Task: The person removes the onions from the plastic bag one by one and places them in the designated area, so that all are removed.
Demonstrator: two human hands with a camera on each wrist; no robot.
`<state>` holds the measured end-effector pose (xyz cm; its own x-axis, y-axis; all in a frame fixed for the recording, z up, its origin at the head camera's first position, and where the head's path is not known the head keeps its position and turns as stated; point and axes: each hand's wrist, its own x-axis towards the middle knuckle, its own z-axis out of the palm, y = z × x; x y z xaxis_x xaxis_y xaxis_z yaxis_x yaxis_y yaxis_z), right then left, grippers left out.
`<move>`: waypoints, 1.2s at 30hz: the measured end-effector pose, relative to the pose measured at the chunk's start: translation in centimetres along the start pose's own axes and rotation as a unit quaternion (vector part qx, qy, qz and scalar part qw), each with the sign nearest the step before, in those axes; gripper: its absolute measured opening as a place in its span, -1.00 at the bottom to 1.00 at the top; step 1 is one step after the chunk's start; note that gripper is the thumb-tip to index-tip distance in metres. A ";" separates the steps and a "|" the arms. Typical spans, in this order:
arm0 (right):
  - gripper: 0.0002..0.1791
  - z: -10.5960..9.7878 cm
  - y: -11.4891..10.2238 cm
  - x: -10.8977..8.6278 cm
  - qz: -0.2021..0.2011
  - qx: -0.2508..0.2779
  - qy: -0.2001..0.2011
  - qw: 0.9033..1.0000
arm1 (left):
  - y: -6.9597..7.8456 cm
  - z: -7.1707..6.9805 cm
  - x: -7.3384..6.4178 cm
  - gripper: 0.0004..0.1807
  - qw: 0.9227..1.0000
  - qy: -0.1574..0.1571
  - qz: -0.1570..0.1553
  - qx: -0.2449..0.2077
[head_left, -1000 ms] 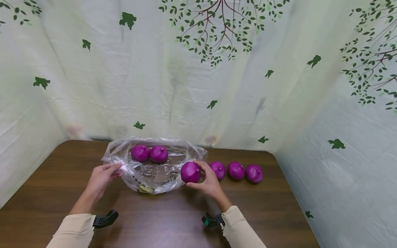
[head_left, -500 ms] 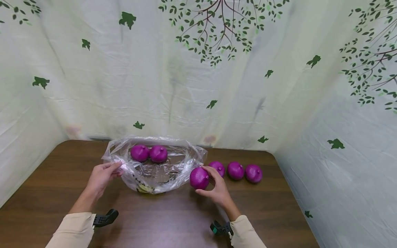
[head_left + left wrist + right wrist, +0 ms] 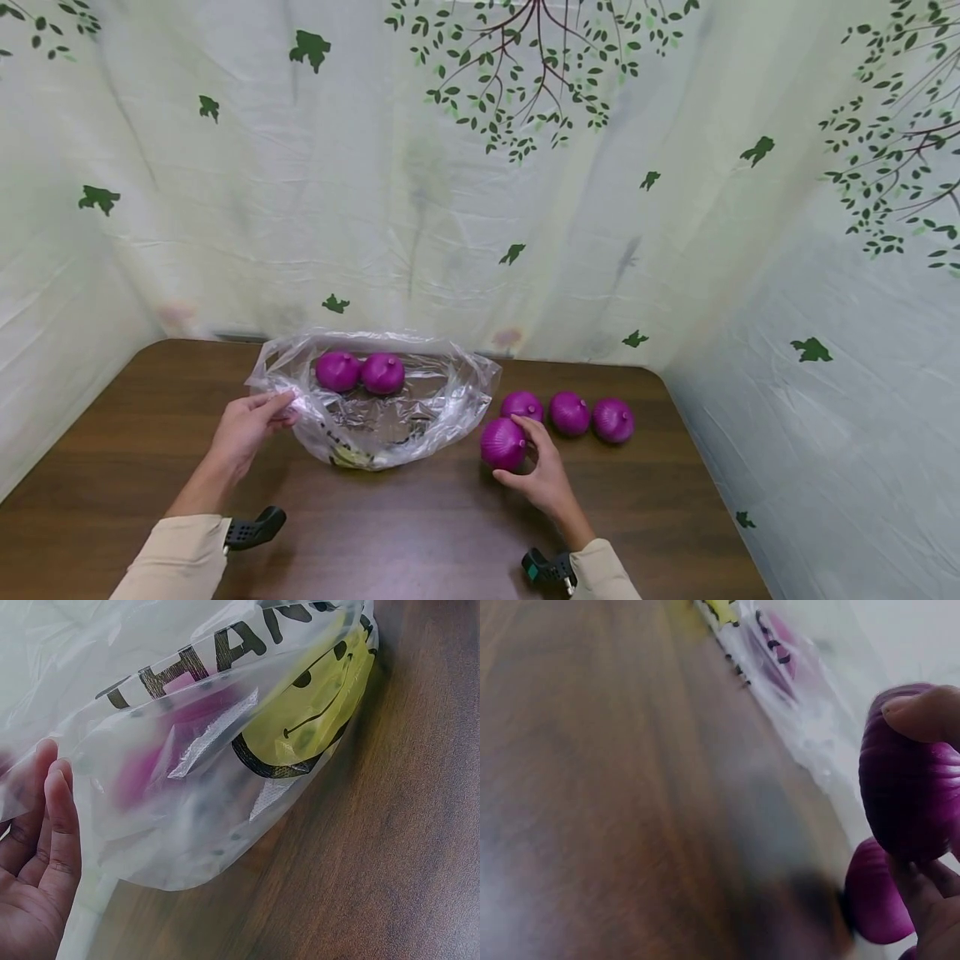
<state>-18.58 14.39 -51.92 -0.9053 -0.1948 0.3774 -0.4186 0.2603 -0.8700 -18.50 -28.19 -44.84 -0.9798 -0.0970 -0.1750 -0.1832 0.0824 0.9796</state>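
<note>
My left hand (image 3: 247,429) pinches the left edge of a clear plastic bag (image 3: 442,425), which lies spread wide at its mouth. In the left wrist view the bag's side bears dark lettering and a yellow smiley face (image 3: 307,712). Two purple onions (image 3: 384,373) sit together inside the bag toward the back. My right hand (image 3: 543,475) holds another purple onion (image 3: 502,444) between thumb and fingers, to the right of the bag. Seen from the right wrist, the thumb lies across the held onion (image 3: 904,780), with a further onion (image 3: 874,896) below it.
Three purple onions stand in a row right of the bag: the left one (image 3: 522,404) partly behind the held onion, then a middle one (image 3: 570,413) and a right one (image 3: 614,420). The brown wooden table (image 3: 390,533) meets a leaf-patterned curtain (image 3: 420,208) at the back.
My right hand has moved right and toward me with the onion, away from the bag's right rim to in front of the row. The left hand and the bag have barely moved.
</note>
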 end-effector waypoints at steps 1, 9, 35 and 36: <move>-0.11 -0.1 0.2 -0.1 -0.008 -0.007 0.001 1.000 | 0.0 0.0 0.0 -0.64 1.000 0.000 0.000 -0.001; -0.11 -0.4 0.8 -0.9 0.022 -0.037 0.006 0.999 | 0.1 -0.1 -0.1 -0.69 1.000 0.001 -0.007 0.000; -0.14 -0.9 -1.5 -1.7 0.081 -0.023 0.019 0.996 | 0.2 -0.3 0.3 -0.82 1.000 -0.006 0.002 -0.016; -0.14 -0.9 -1.5 -1.7 0.081 -0.023 0.021 0.996 | 0.2 -0.2 0.3 -0.82 1.000 -0.005 0.004 -0.018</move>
<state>-16.47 15.15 -50.94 -0.9629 -0.1074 0.2474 -0.2693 0.3291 -0.9051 -18.82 -28.41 -44.66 -0.9819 -0.0865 -0.1684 -0.1729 0.0472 0.9838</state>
